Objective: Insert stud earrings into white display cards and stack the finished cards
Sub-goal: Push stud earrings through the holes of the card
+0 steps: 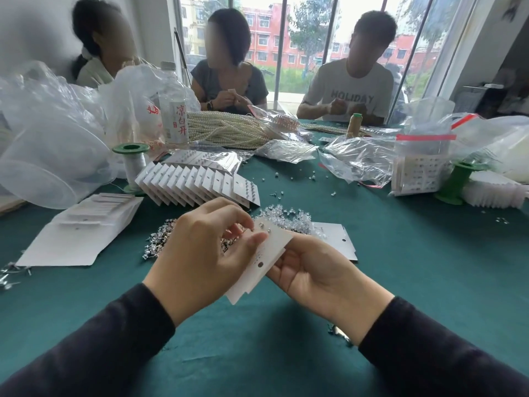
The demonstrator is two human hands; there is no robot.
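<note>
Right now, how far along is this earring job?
Done: a fanned row of filled white cards stands behind the hands. In hand: the left hand and right hand hold one white display card with few studs in. Left: a heap of loose silver stud earrings and flat white cards, seemingly unfilled.

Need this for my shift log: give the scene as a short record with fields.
card in work: white display card, tilted, held by both hands
left hand: thumb on the card's face, fingers curled at its top
right hand: grips the card from below
loose studs: pile on the green table behind the left hand
finished cards: overlapping row beyond the hands
</note>
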